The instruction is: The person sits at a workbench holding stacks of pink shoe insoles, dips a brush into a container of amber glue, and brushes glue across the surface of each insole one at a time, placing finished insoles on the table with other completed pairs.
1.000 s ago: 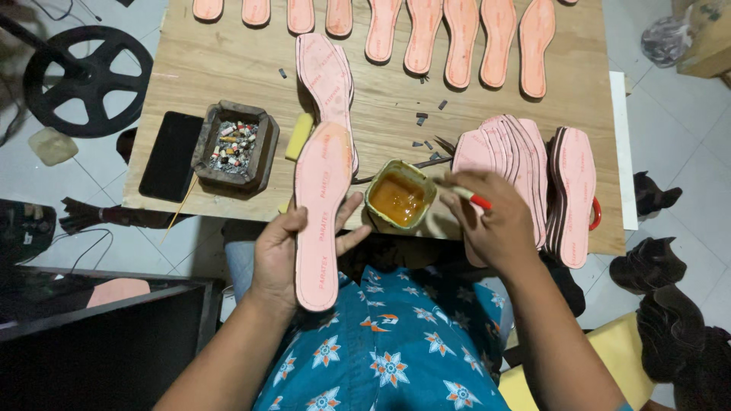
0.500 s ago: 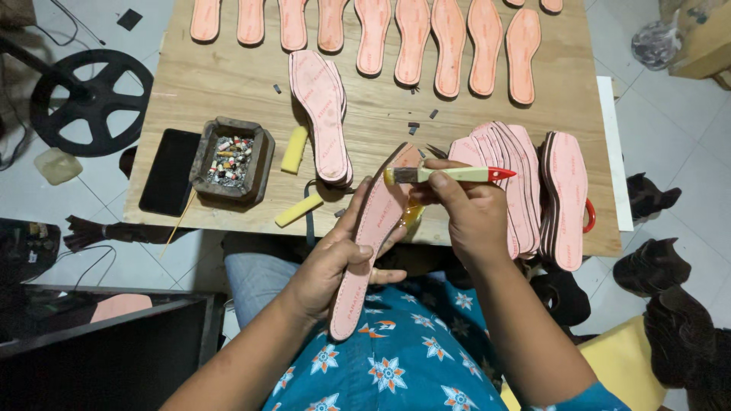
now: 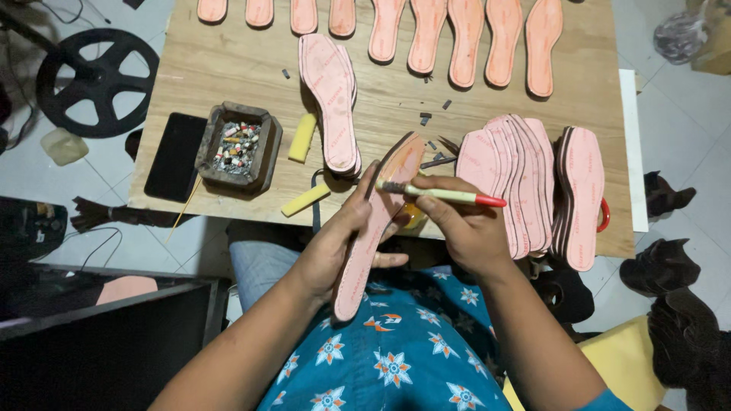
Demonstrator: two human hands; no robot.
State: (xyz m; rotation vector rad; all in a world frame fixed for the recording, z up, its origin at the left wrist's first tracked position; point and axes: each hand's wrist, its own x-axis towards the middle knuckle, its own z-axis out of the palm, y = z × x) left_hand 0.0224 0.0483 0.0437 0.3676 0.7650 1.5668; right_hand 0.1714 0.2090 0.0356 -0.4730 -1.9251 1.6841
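Observation:
My left hand [image 3: 333,242] holds a pink shoe insole [image 3: 378,221] tilted on its edge above my lap, its dark rim turned to the right. My right hand [image 3: 464,223] grips a small brush [image 3: 442,194] with a yellow handle and a red end. The bristles touch the insole's edge near its upper part. A glue pot [image 3: 413,219] sits mostly hidden behind my hands at the front edge of the wooden table [image 3: 228,68].
A fanned stack of pink insoles [image 3: 533,183] lies at the right, another stack [image 3: 331,106] in the middle, a row of insoles [image 3: 426,30] at the back. An ashtray box [image 3: 238,147], a black phone [image 3: 175,156] and yellow blocks [image 3: 303,137] lie at the left.
I lifted the insole off the table and turned it on its edge. My right hand left the glue pot and brought the brush up to the insole's rim.

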